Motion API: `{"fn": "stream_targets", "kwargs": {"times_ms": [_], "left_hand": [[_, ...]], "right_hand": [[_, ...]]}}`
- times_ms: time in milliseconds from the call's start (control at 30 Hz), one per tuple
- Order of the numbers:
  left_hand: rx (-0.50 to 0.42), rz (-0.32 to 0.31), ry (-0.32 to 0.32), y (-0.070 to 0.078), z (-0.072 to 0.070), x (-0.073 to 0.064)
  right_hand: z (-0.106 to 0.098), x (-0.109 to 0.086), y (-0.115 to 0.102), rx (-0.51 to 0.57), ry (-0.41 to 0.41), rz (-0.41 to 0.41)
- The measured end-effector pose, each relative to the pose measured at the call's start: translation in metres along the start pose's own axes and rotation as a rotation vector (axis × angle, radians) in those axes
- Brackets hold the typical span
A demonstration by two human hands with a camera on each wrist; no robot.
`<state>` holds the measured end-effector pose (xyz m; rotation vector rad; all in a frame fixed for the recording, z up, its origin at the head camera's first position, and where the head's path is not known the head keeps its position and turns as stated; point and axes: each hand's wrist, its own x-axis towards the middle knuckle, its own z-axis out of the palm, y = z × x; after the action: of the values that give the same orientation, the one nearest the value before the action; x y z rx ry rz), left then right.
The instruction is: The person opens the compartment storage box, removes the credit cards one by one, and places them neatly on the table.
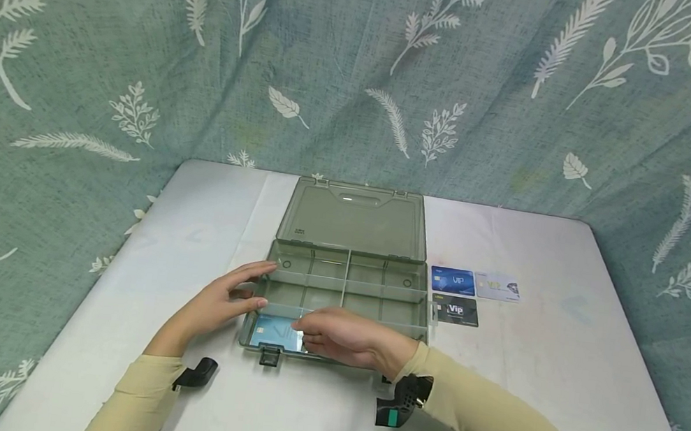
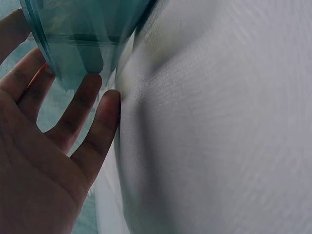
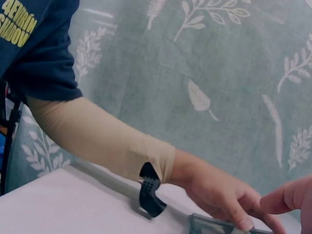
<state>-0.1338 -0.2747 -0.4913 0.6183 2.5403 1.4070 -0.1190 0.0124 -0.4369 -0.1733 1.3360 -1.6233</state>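
Observation:
A translucent grey-green compartment box [image 1: 353, 227] lies with its lid folded back. In the head view, a light blue card [image 1: 273, 332] lies flat in its front left compartment. My right hand [image 1: 348, 339] hovers over that compartment. Its thumb tip overlaps the card's right end, and the other fingers bend loosely beside it. My left hand [image 1: 212, 307] rests along the box's left side, thumb near the front corner and fingers spread toward the rear. In the left wrist view, the left fingers [image 2: 83, 105] reach the box wall [image 2: 73, 29]. No card shows by the right thumb [image 3: 282, 200] in the right wrist view.
Right of the box lie a blue VIP card [image 1: 453, 281], a silver VIP card [image 1: 498, 286] and a black Vip card [image 1: 456, 310] on the white table [image 1: 556, 378]. A latch [image 1: 269, 357] sticks out in front. A leaf-patterned green cloth [image 1: 348, 68] hangs behind.

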Motion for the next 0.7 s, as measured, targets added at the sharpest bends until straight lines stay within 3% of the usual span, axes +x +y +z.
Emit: {"fn": "stream_targets", "kwargs": {"times_ms": [700], "left_hand": [[-0.003, -0.004, 0.003, -0.0021, 0.0011, 0.0003]], "right_hand": [[-0.0018, -0.0048, -0.0025, -0.067, -0.035, -0.021]]}}
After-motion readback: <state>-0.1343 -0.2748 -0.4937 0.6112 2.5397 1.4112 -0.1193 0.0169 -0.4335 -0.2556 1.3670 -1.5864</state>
